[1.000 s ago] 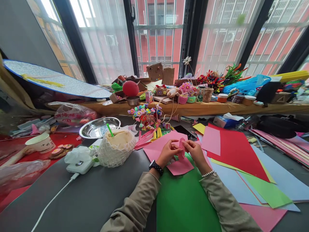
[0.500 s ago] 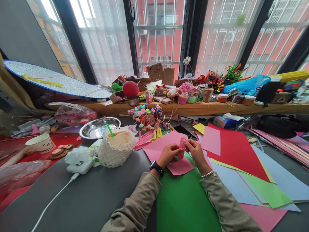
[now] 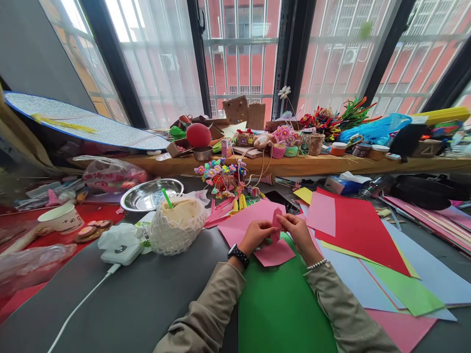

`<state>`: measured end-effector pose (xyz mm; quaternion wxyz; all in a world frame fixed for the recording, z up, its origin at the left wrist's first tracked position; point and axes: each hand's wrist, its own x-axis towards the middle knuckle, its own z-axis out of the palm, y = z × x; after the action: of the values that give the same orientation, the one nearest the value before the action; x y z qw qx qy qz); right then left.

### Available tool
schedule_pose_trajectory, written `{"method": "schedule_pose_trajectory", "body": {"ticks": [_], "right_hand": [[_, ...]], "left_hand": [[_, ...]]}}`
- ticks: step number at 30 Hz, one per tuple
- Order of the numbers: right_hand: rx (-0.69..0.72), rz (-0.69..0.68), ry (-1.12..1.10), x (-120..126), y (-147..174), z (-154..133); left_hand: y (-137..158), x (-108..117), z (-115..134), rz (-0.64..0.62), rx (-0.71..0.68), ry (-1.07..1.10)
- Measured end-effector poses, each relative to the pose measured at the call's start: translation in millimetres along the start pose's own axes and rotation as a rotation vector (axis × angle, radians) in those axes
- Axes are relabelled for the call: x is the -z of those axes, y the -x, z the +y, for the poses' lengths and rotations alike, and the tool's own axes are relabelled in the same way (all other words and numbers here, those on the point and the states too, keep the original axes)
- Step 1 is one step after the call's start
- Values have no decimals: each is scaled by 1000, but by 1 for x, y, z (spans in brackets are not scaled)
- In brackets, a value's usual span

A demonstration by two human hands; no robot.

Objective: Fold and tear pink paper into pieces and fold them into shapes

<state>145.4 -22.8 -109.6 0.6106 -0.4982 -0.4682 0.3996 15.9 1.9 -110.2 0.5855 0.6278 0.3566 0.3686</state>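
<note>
Between my two hands stands a small folded piece of pink paper (image 3: 276, 221), held up above the green sheet (image 3: 283, 304). The fingers of my left hand (image 3: 258, 234) pinch its left side, low down. My right hand (image 3: 296, 233) grips it from the right with thumb and forefinger, a little higher. Just below the hands lies a loose pink rectangle of paper (image 3: 274, 255). Behind them a larger pink sheet (image 3: 235, 223) is spread on the grey table.
To the right lie a red sheet (image 3: 368, 235) and pale blue sheets (image 3: 346, 274), overlapping. On the left are a coconut in white netting (image 3: 178, 228), a steel bowl (image 3: 142, 193) and a white charger (image 3: 121, 252) with its cable. Crochet flowers (image 3: 221, 176) stand behind.
The fingers of my right hand have shifted slightly on the folded pink paper, and more of its upper tip shows. My left hand stays nearly still.
</note>
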Motion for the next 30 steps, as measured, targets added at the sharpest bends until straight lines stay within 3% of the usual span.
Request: {"method": "schedule_pose_trajectory", "body": {"ticks": [12,24,30], "right_hand": [[-1,-44,1,2,-2,6],[61,-121,113,4,-1,4],[114,-89,208,3,0,2]], "left_hand": [[-1,1,1,92,41,164],[0,2,-3,10,85,220],[-2,1,-5,4,91,209]]}}
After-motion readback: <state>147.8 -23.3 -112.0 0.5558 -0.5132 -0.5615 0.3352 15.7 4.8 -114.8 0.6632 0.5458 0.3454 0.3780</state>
